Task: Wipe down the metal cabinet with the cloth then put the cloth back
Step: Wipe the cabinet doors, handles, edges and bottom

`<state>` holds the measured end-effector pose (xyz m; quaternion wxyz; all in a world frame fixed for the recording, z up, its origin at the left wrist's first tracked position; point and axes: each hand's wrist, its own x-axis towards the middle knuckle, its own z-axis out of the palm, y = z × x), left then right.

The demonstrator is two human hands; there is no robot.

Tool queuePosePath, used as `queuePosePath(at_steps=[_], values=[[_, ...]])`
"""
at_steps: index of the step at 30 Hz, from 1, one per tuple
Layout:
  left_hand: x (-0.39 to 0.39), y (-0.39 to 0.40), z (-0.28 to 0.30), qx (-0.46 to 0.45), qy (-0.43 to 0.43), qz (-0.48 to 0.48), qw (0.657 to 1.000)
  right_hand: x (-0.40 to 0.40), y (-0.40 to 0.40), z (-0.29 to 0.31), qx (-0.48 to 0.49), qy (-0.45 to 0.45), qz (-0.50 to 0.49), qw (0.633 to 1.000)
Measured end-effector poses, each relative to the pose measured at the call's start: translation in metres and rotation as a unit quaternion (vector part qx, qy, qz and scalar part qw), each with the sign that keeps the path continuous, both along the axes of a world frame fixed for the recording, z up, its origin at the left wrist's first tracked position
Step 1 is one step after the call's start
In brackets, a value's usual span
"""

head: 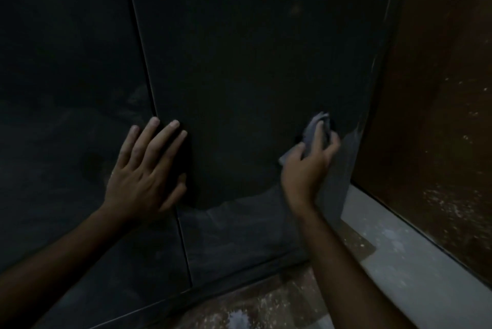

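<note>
A dark metal cabinet (253, 62) fills most of the view, with a vertical seam between its two doors. My right hand (308, 166) is shut on a grey cloth (312, 130) and presses it against the right door, near its right edge. The door is darker above and left of the cloth; a dusty grey band remains along its bottom and right edge. My left hand (145, 169) lies flat on the cabinet with fingers spread, across the seam between the doors.
A brown wall or panel (439, 115) stands to the right of the cabinet, with a pale skirting strip (399, 248) at its foot. A speckled brown floor (266, 302) shows below the cabinet. The scene is dimly lit.
</note>
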<state>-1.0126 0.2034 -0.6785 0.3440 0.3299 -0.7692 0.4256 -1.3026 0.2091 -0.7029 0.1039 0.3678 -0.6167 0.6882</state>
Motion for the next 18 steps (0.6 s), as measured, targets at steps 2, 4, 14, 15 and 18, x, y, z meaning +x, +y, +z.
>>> queuePosePath(at_steps=[2,4,14,15,18], values=[[-0.001,0.000,0.001,-0.004,-0.001,0.002,1.000,0.026,0.012,-0.028,-0.005,0.133,0.043,0.990],[-0.003,0.000,0.001,-0.011,-0.001,0.007,1.000,0.030,0.025,-0.065,0.028,0.211,0.086,0.973],[-0.001,0.002,0.001,-0.010,-0.014,0.010,1.000,0.003,0.001,-0.004,-0.035,0.060,0.033,0.997],[-0.002,0.002,0.001,-0.014,-0.012,0.015,1.000,0.015,0.007,-0.020,-0.026,0.104,0.054,0.993],[-0.004,0.001,0.000,-0.024,-0.006,0.018,1.000,-0.013,0.005,-0.043,0.022,0.078,0.030,0.996]])
